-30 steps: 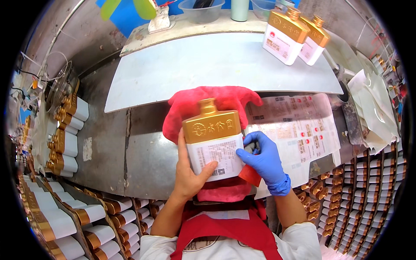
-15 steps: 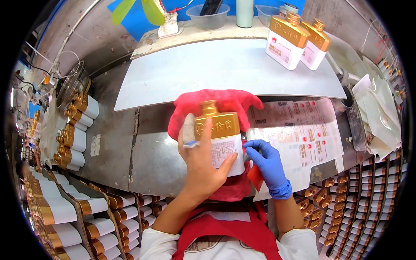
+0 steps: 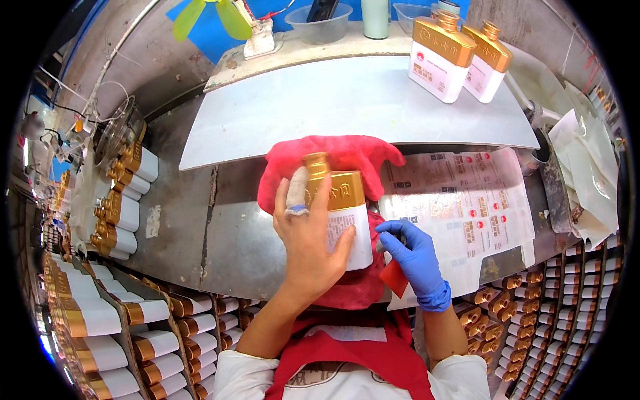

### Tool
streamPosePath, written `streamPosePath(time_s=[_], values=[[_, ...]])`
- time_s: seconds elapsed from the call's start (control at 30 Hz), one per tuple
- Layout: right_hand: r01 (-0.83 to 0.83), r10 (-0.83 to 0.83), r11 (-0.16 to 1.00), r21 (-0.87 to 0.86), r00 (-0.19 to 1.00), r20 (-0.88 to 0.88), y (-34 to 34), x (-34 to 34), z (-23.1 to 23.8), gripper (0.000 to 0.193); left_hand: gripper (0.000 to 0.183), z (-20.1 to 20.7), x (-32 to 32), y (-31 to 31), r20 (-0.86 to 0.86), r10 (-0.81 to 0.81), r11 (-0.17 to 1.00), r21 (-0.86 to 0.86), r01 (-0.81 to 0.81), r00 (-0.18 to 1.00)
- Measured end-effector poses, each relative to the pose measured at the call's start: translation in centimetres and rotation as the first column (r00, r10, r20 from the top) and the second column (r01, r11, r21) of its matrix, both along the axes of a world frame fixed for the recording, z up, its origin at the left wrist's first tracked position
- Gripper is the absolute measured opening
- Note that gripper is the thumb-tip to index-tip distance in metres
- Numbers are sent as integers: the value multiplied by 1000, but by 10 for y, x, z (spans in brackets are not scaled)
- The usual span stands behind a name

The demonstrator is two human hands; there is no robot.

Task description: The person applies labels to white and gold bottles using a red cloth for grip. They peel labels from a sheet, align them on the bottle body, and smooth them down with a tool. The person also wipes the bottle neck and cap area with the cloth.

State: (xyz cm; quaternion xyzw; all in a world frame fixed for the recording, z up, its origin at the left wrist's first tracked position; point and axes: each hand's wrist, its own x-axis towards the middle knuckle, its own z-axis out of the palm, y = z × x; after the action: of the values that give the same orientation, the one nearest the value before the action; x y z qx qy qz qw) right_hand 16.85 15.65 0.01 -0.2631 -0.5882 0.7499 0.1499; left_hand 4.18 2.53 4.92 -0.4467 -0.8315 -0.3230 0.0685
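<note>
A flat white bottle (image 3: pixel 351 230) with an embossed gold shoulder and neck lies on a pink-red cloth (image 3: pixel 370 150) in front of me. My left hand (image 3: pixel 310 240), bare but for a pale cover on one finger, grips it: fingers reach over the gold part, the thumb presses its white face. Close to the bottle's right side, my right hand (image 3: pixel 415 257) wears a blue glove. Its fingers are closed round a flat red piece (image 3: pixel 395 279) that sticks out below, perhaps a scraper; something small and greyish shows at the fingertips.
To the right lies a printed label sheet (image 3: pixel 460 200). Two finished-looking bottles (image 3: pixel 441 57) stand on a white board (image 3: pixel 320 100) at the back. More bottles line the left (image 3: pixel 117 213), and racks of bottles (image 3: pixel 560 307) fill both lower sides. A green fan (image 3: pixel 233 20) stands behind.
The bottle has turned slightly and its neck has shifted a little left under my left hand. My right hand stays nearly in place, still holding the red piece.
</note>
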Motion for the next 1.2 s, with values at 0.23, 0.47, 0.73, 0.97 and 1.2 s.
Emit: streamPosePath(time_s=[0.23,0.47,0.73,0.97,1.2], values=[[-6,5,999,-35,1000,-23,0,1,2,17,71,1,2,1,-19,25,1000,8,-25,1000],[-42,42,999,-8,999,-6,-1,2,1,18,70,-13,-7,5,-16,54,987,152,-51,998],[-60,62,997,-56,998,23,-1,2,3,18,62,0,-6,2,-18,10,996,90,-9,1000],[-56,57,998,-35,998,15,1,3,-1,18,71,-14,-18,-4,12,-40,985,171,37,999],[-45,45,999,-30,999,13,-2,0,0,17,66,-7,-12,-2,26,-27,988,153,23,999]])
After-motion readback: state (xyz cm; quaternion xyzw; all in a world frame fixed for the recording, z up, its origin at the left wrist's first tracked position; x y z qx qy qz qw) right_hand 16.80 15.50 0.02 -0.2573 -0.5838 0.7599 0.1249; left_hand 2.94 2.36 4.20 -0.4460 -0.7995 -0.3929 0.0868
